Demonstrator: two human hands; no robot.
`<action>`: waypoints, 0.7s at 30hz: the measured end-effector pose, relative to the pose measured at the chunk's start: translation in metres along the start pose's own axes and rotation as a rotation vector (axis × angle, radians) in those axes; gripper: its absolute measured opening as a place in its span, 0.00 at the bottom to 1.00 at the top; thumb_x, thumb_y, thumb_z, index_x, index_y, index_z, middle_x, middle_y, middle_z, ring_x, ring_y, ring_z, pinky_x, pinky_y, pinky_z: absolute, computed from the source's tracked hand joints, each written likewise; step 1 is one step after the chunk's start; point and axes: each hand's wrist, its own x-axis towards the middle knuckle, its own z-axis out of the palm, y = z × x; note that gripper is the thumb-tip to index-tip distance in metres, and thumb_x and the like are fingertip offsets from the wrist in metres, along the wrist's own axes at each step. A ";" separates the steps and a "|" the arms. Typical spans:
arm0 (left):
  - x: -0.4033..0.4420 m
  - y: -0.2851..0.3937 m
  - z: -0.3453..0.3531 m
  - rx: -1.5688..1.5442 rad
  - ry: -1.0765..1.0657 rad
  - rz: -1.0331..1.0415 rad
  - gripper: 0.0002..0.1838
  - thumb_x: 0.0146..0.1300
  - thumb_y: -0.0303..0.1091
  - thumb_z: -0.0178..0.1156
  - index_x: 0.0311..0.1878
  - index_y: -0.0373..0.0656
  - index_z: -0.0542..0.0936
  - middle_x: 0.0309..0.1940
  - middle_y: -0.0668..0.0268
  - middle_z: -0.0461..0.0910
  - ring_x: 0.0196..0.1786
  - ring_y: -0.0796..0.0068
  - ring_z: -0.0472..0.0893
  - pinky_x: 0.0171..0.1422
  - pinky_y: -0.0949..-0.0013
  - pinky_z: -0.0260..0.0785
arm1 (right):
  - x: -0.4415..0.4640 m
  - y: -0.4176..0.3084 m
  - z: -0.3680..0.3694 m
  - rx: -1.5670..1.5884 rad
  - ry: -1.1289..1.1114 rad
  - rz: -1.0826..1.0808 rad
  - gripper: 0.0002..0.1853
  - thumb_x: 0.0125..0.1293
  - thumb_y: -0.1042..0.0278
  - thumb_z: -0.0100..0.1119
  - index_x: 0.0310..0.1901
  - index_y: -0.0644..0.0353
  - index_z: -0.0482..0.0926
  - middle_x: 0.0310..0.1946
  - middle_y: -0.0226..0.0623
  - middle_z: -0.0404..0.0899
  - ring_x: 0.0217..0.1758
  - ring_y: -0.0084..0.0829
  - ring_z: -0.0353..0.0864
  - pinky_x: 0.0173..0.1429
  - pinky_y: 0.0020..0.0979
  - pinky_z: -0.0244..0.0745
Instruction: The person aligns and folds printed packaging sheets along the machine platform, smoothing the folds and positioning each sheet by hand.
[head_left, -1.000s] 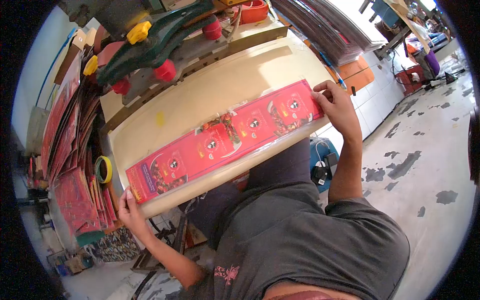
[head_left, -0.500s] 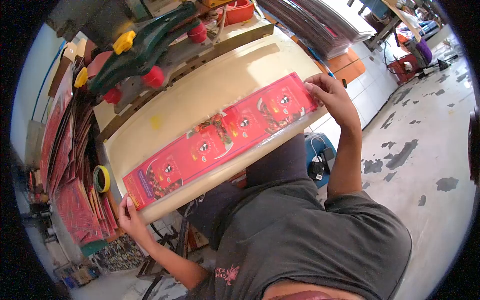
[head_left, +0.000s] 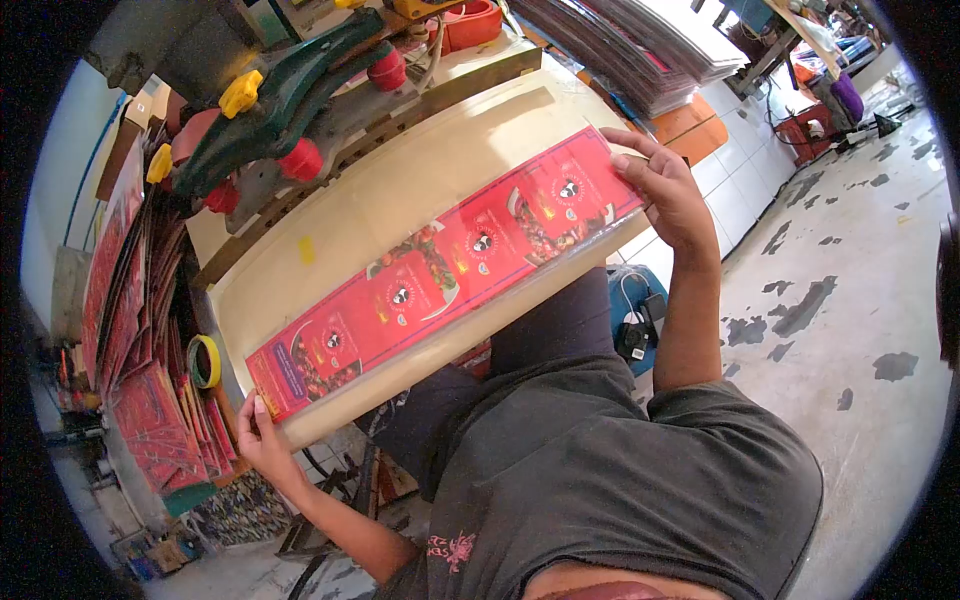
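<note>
A long red printed strip (head_left: pixel 480 240) with food pictures and round logos lies slantwise over a cream-coloured board (head_left: pixel 350 230). Its lower left corner is pinched between the thumb and fingers of my left hand (head_left: pixel 265 440). At the upper right end, my right hand (head_left: pixel 665 185) grips the strip, thumb on top, and that end looks slightly raised from the board. Clear, shiny film shows along the strip's lower edge.
Behind the board stands a green machine frame (head_left: pixel 285 100) with red and yellow knobs. Stacks of red printed sheets (head_left: pixel 155 420) and a yellow tape roll (head_left: pixel 204 361) are at the left. More stacked sheets (head_left: pixel 630 50) lie at the top right.
The right end of the strip has risen a little, with my right hand gripping further onto it. My left hand keeps its hold on the left corner. The view has shifted slightly.
</note>
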 end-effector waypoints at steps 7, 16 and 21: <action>0.000 0.006 0.003 0.027 0.017 0.015 0.16 0.73 0.35 0.58 0.55 0.30 0.80 0.47 0.63 0.82 0.49 0.77 0.78 0.58 0.71 0.69 | 0.001 0.000 -0.007 0.039 -0.098 0.023 0.21 0.71 0.64 0.60 0.58 0.72 0.75 0.48 0.40 0.83 0.48 0.24 0.84 0.54 0.26 0.77; 0.001 -0.001 0.003 -0.005 0.043 0.018 0.17 0.72 0.35 0.59 0.56 0.31 0.79 0.49 0.63 0.81 0.49 0.77 0.78 0.59 0.71 0.69 | 0.000 0.007 -0.012 0.118 -0.089 -0.033 0.22 0.71 0.65 0.59 0.60 0.71 0.74 0.51 0.41 0.82 0.52 0.26 0.83 0.57 0.27 0.77; -0.002 0.007 0.008 -0.007 0.107 -0.025 0.17 0.70 0.36 0.63 0.53 0.32 0.79 0.45 0.66 0.80 0.48 0.77 0.77 0.56 0.72 0.68 | 0.001 0.009 -0.011 0.173 -0.092 -0.073 0.22 0.71 0.65 0.59 0.61 0.71 0.73 0.52 0.43 0.82 0.54 0.28 0.83 0.59 0.29 0.76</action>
